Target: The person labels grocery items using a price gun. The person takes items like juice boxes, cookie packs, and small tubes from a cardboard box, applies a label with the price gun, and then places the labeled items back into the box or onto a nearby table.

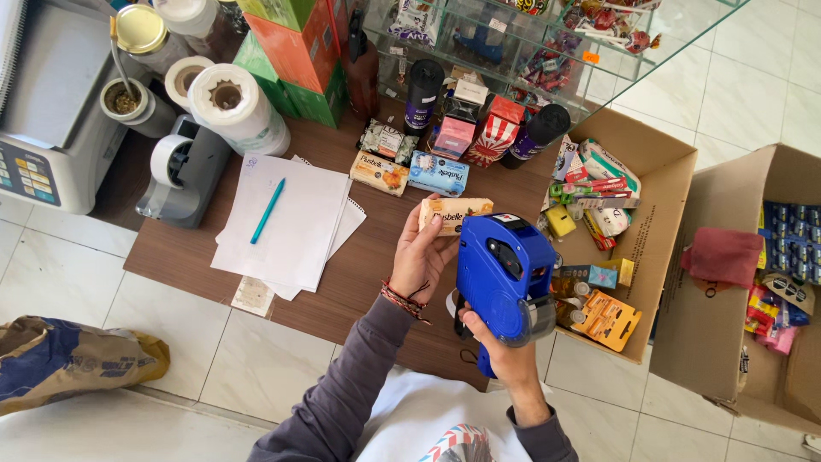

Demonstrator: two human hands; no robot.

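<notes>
Two hands up: left hand (421, 252) grips soap pack (455, 214), right hand (505, 351) price gun (503, 275) beside.

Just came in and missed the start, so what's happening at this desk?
A person holds a small pale-yellow soap packet in the left hand and a blue plastic price-label gun in the right hand, above a brown wooden desk. More packets lie on it, beside an open cardboard box of goods.

Both arms wear long grey sleeves reaching to the wrists. The left hand (421, 250) is bare, with a braided red and dark cord bracelet at its wrist. The right hand (505, 355) is bare too, without any jewellery showing.
</notes>
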